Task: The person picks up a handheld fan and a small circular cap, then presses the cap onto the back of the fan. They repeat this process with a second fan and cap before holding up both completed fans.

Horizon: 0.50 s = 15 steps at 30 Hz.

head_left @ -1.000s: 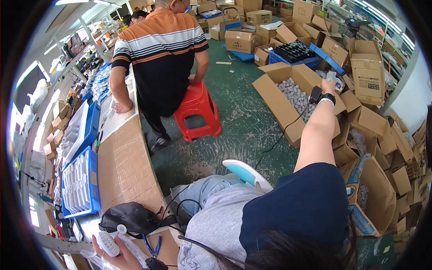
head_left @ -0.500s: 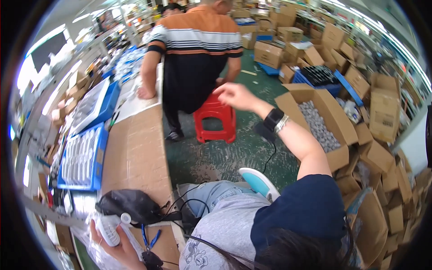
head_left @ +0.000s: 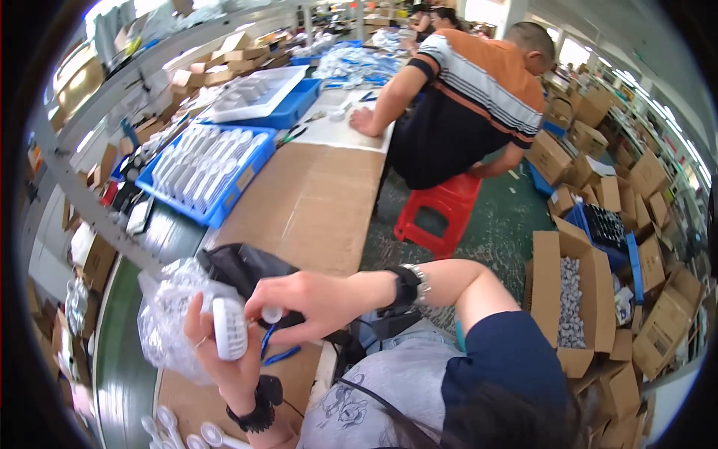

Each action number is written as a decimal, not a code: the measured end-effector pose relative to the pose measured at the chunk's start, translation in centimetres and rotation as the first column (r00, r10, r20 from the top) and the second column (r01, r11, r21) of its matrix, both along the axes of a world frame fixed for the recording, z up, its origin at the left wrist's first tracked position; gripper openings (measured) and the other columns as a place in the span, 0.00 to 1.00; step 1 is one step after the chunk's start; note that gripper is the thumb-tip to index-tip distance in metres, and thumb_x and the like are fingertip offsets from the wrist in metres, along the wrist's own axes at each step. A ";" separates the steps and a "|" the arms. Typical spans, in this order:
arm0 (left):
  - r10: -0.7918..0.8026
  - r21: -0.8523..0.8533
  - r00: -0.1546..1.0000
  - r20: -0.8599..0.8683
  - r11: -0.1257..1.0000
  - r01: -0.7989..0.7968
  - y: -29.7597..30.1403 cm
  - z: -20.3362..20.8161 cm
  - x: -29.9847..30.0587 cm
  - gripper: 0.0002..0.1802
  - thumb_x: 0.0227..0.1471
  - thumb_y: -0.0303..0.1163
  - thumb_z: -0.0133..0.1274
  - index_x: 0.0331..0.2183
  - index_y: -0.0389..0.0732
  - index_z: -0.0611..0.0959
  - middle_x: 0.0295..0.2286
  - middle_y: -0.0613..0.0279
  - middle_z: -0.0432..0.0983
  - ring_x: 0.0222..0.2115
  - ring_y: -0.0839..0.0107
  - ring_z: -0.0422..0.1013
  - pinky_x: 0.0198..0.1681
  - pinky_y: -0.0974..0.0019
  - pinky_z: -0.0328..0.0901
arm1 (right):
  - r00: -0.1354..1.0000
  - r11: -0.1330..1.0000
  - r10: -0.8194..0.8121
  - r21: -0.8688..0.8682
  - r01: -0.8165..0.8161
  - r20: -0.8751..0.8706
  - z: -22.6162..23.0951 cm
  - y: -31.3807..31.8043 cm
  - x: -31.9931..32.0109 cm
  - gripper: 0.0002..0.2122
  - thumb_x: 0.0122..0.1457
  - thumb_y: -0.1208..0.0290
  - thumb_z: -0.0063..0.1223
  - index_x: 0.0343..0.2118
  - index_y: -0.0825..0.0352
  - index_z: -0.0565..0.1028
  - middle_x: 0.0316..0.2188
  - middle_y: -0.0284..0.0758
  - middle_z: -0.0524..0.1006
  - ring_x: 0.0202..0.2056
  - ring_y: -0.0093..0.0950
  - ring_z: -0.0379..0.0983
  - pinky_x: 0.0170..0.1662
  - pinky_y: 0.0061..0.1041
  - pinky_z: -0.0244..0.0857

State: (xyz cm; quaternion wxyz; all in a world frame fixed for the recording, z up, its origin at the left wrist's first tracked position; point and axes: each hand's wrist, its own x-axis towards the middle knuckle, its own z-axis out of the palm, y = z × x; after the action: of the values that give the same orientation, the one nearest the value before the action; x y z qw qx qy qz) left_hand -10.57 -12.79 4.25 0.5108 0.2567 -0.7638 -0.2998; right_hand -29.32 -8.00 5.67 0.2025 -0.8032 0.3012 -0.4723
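In my left hand (head_left: 221, 359) is what looks like a white handheld fan (head_left: 230, 329), with a slotted grille facing up. My right hand (head_left: 307, 303) has its fingers closed at the fan's small round end, right beside the left hand. Behind the fan lies a crumpled clear plastic bag (head_left: 166, 318). Blue-handled pliers (head_left: 280, 355) rest on the cardboard under my right hand, partly covered by it. A black pouch (head_left: 243, 263) sits just beyond both hands. More white round-headed pieces (head_left: 213, 434) lie at the lower left.
A blue tray (head_left: 217, 217) of white parts stands on the bench, with another blue tray (head_left: 295, 105) behind. A co-worker (head_left: 471, 97) on a red stool (head_left: 441, 213) leans on the cardboard-covered bench (head_left: 299, 202). An open carton (head_left: 598, 299) of small grey parts stands right.
My right hand has come from over the floor on the right to the fan in my left hand. The view has swung left, and the fan is raised.
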 end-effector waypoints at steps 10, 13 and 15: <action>0.009 -0.153 0.997 0.073 0.988 0.002 -1.8 -0.9 -0.1 0.28 0.46 0.27 0.51 0.49 0.31 0.63 0.49 0.54 0.58 0.48 0.64 0.58 0.50 0.65 0.52 | 0.991 1.000 0.000 0.028 -0.004 0.137 -1.8 -0.9 0.0 0.11 0.48 0.73 0.52 0.36 0.67 0.70 0.24 0.35 0.72 0.23 0.28 0.70 0.25 0.23 0.64; 0.047 -0.258 0.994 0.095 0.966 -0.021 -1.9 -0.9 -0.2 0.27 0.47 0.26 0.50 0.49 0.31 0.63 0.49 0.54 0.58 0.49 0.63 0.58 0.51 0.64 0.53 | 0.985 0.999 -0.041 0.012 0.040 0.165 -1.8 -0.7 0.1 0.10 0.48 0.72 0.53 0.34 0.67 0.70 0.22 0.35 0.72 0.22 0.28 0.70 0.24 0.23 0.63; 0.043 -0.198 0.995 0.087 0.980 -0.025 -1.5 -0.6 -0.6 0.26 0.49 0.26 0.49 0.50 0.33 0.62 0.49 0.53 0.58 0.49 0.62 0.58 0.51 0.62 0.54 | 0.989 0.999 -0.031 -0.039 0.037 0.142 -1.9 -0.8 0.0 0.09 0.47 0.72 0.53 0.32 0.67 0.70 0.21 0.34 0.72 0.21 0.27 0.70 0.24 0.23 0.63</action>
State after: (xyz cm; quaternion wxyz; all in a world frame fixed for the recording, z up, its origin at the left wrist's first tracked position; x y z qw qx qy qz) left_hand -11.19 -14.30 3.64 0.5036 0.2312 -0.8075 -0.2020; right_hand -29.33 -8.85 3.76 0.1985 -0.7665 0.2897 -0.5377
